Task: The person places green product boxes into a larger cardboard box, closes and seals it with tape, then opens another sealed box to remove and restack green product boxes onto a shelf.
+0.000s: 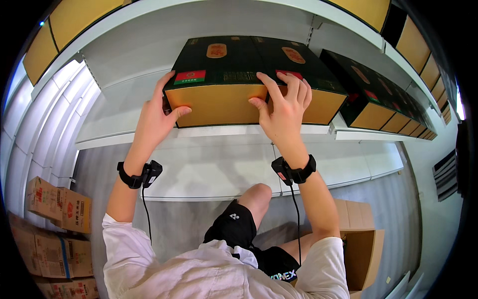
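Observation:
Two dark green gift boxes with gold front sides sit side by side on a white shelf (114,130). My left hand (160,117) grips the left corner of the left gift box (216,104), its thumb on the gold side and its fingers along the dark end. At that box's right edge is my right hand (285,107), thumb on the gold side near the seam. Its fingers lie over the top front edge, reaching onto the right gift box (321,106). Both wrists carry black straps with small cabled devices.
A row of similar dark boxes (383,117) stands to the right on the shelf. Gold-sided boxes (84,20) rest on the shelf above. An opened cardboard carton (371,254) is on the floor by my right side. Stacked cardboard cartons (55,249) stand at the lower left.

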The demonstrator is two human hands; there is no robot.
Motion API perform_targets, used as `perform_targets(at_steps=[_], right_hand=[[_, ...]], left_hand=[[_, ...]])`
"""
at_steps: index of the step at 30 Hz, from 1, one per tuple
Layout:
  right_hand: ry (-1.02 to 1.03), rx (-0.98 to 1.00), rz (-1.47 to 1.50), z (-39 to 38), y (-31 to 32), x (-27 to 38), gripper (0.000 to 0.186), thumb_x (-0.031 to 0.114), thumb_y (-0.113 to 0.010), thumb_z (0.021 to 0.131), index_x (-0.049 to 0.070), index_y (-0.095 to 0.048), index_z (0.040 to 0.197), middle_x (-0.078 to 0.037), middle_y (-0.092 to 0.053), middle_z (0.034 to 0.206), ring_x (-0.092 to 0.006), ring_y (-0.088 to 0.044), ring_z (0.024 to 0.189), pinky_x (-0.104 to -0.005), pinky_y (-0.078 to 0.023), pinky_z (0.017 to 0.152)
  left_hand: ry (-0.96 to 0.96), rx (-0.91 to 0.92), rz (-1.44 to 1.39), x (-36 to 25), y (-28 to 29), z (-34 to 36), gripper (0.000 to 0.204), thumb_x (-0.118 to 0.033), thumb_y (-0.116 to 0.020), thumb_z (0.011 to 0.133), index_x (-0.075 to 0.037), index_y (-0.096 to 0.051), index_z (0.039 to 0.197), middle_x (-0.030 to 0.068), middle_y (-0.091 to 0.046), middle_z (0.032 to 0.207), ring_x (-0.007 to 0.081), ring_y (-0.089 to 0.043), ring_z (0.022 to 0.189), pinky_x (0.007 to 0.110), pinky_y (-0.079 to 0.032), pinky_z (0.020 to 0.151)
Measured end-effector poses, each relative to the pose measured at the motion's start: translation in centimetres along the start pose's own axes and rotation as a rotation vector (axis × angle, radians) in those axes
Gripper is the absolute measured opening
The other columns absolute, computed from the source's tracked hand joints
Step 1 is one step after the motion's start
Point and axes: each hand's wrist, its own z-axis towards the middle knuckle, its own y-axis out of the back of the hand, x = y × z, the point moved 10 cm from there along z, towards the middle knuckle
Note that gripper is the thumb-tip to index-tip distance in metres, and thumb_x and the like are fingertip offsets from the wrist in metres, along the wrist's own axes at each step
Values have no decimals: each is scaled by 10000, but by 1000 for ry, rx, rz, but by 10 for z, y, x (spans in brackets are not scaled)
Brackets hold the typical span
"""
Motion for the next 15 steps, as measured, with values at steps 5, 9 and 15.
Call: perform_targets(at_steps=[5, 9, 15], right_hand=[[-2, -39, -56, -4, -5, -1, 461, 269, -769, 769, 174, -653, 1205, -125, -524, 1140, -319, -480, 1126, -536, -299, 1060], [-16, 5, 26, -5, 2, -9, 541, 338, -784, 769, 180, -633, 1263, -128, -527, 1197, -344, -472, 1164, -534, -297, 1061], [-323, -130, -47, -22, 71, -96, 1014, 463, -864, 687, 64, -359, 1471, -217, -384, 1418, -390, -396, 1282, -480, -356, 1053]], left_hand=[[-35, -8, 0, 4, -1, 4, 791, -189, -803, 808, -144, -362, 1463, 133, -703, 1048, 212, -681, 920, 324, -531, 842], [-57, -11, -50, 6, -1, 4, 786, -187, -797, 817, -136, -356, 1466, 143, -691, 1101, 226, -680, 971, 334, -527, 881], [-109, -42, -46, 4, -3, 5, 776, -171, -796, 810, -145, -359, 1451, 146, -712, 1016, 250, -690, 879, 334, -530, 829]])
